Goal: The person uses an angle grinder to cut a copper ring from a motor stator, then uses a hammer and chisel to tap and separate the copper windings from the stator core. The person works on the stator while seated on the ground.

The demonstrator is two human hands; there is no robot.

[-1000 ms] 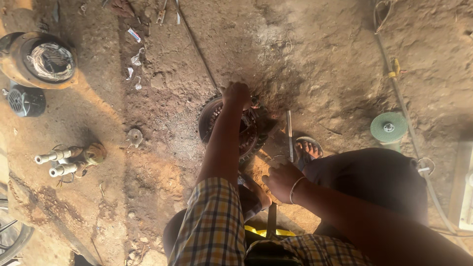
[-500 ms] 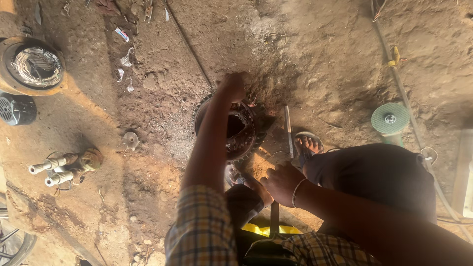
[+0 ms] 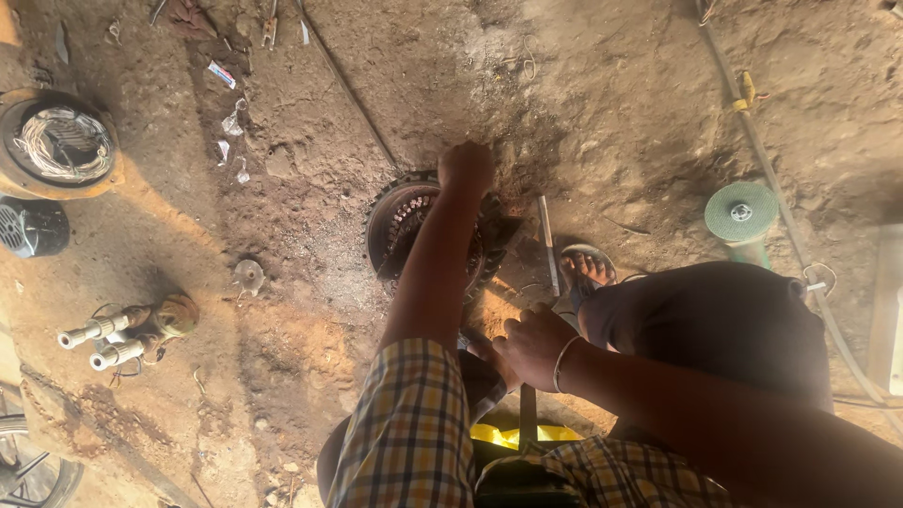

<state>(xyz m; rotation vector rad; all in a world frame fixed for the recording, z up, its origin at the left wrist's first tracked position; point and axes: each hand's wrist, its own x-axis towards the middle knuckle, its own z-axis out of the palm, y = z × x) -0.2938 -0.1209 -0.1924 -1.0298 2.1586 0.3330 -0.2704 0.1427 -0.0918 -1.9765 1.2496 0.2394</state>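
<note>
The left hand (image 3: 466,167) is reaching out to about 12 o'clock from the body, its fingers curled down and pressing on the far rim of a round, ribbed metal motor part (image 3: 414,230) that is lying on the dirt floor (image 3: 621,103) near the middle of the view; whether the fingers are gripping the rim or only resting on it cannot be told. The right hand (image 3: 534,346) is sitting closer in, at about 5 o'clock from that part, closed in a loose fist around something dark, which the shadow is hiding. A thin metal rod (image 3: 546,243) is lying just beside the part at its 3 o'clock, and a sandalled foot (image 3: 587,271) is resting next to the rod. At 9 o'clock, well apart, a round housing with wire coils (image 3: 58,143) is standing, with a small black fan cover (image 3: 30,229) below it and 2 pipe fittings (image 3: 122,334) toward 8 o'clock. A green disc (image 3: 741,213) is lying at 3 o'clock beside a long cable (image 3: 752,141).
</note>
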